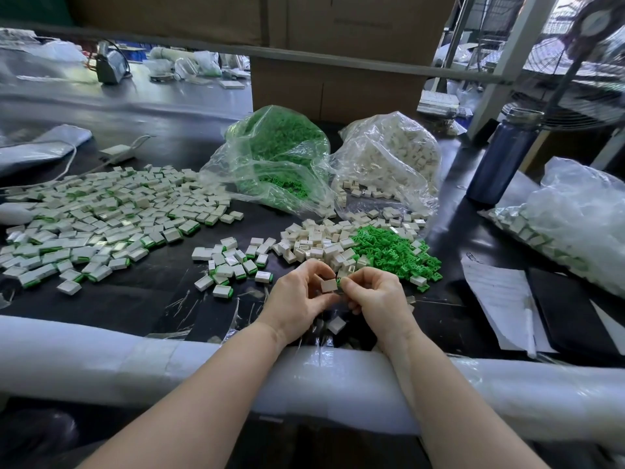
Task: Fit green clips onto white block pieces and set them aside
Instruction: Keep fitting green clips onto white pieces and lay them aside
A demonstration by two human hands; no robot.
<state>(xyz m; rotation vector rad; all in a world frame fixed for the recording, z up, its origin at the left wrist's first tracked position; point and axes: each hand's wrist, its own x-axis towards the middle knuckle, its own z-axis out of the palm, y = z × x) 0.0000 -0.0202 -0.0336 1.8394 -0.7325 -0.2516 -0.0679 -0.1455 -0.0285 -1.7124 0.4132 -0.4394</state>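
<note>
While my forearms rest on the padded white table edge (135,353), my left hand (297,299) pinches 1 white block (328,285) between thumb and fingertips, and my right hand (375,296) pinches a green clip (339,281) against the block's right side. Both hands are curled tight on their parts, touching each other over the dark table (142,299).

My worry is the clip going in crooked: if I push while it sits tilted against the opening, it may jam or spring off among the scraps of clear tape at 6 o'clock. Only a sliver of green shows past my fingertips, so I cannot tell whether it is already seated. 1 loose white piece (336,324) lies just below my hands, and a slip could mix the 2 up.

Just beyond my hands at 12 o'clock lies the heap of bare white blocks (318,243), with the loose green clips (392,252) at 1 o'clock, the 2 heaps touching. At 10 o'clock a small cluster of finished pieces (233,262) sits near, and farther out at 10 the big spread of finished pieces (101,218). Farthest, at 12 o'clock, stand the bag of green clips (270,154) and, beside it, the bag of white blocks (389,157).
</note>
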